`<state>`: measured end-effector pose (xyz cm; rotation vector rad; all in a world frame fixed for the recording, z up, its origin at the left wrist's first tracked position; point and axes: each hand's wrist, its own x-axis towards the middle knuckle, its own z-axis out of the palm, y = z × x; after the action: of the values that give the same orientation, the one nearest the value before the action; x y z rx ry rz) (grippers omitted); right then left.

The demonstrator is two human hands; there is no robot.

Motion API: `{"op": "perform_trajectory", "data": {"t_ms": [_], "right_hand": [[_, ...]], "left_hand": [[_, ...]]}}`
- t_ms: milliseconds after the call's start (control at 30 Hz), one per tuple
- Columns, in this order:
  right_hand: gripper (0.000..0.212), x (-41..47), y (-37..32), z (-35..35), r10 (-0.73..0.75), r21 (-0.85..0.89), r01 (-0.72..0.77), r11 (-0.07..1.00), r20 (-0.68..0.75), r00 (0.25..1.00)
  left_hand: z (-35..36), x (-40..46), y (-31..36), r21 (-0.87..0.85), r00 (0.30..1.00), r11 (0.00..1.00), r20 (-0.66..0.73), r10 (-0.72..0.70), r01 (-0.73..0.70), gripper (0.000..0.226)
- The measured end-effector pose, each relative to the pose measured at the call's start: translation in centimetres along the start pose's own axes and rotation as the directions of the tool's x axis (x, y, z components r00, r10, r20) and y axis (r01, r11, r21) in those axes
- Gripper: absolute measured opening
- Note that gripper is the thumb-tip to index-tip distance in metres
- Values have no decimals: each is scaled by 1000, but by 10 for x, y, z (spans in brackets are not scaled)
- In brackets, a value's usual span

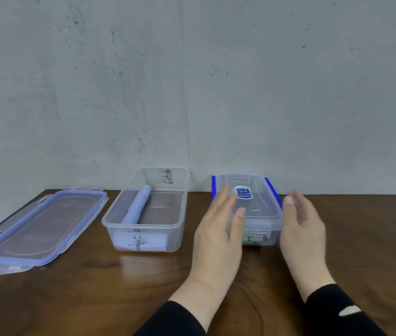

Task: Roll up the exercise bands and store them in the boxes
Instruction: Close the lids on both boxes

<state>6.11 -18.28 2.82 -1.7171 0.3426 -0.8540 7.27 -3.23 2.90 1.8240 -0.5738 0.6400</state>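
A clear plastic box (262, 209) with a lid on it and dark blue side clips stands at the back right of the brown table (95, 299). My left hand (218, 229) lies with straight fingers on the lid's left side. Just to the box's right, my right hand (303, 221) hovers flat and slightly blurred, a little apart from it. An open clear box (172, 224) in the middle holds a rolled pale blue band (136, 204) lying along its left wall. Its light blue-rimmed lid (39, 229) lies flat on the table at the left.
A grey concrete wall (192, 81) rises straight behind the boxes. Both boxes carry black scribbled marks on their short ends. Bare wood stretches across the front of the table and to the right of my right hand.
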Motion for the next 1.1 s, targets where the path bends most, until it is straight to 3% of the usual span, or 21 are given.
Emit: {"op": "perform_trajectory", "data": {"t_ms": [100, 233, 333, 433, 533, 600, 667, 833, 1033, 1100], "right_hand": [[19, -11, -9, -4, -147, -23, 146, 989, -74, 986], [29, -30, -20, -4, -443, -227, 426, 876, -29, 896], [35, -50, -25, 0, -524, -177, 515, 839, -10, 851], [38, -77, -32, 8, -513, -108, 525, 844, 124, 850], [28, -102, -40, 21, -484, -103, 527, 844, 280, 829], [25, -117, -45, 30, -467, -95, 541, 836, 395, 791], [23, -131, -50, 38, -417, -104, 531, 841, 501, 758], [24, -151, -60, 48, -336, -110, 502, 858, 618, 710], [26, -156, -61, 53, -312, -124, 474, 872, 605, 733], [24, -156, -61, 56, -310, -138, 473, 870, 594, 743]], "left_hand": [[-29, -17, 13, 63, 930, 930, -37, 366, -363, 28], [-92, -33, 6, 100, 881, 878, -29, 473, -468, 33], [-154, -38, -15, 197, 929, 912, -14, 370, -361, 31], [-211, -37, -46, 404, 995, 912, -27, 96, -77, 19], [-253, -32, -83, 684, 982, 705, -112, -153, 187, 24], [-271, -32, -98, 807, 942, 524, -114, -314, 272, 35], [-281, -33, -104, 873, 894, 393, -99, -437, 289, 31], [-284, -30, -105, 892, 906, 366, -99, -412, 264, 20], [-281, -30, -99, 903, 935, 373, -78, -345, 213, 19], [-280, -29, -99, 889, 958, 418, -69, -279, 186, 21]]}}
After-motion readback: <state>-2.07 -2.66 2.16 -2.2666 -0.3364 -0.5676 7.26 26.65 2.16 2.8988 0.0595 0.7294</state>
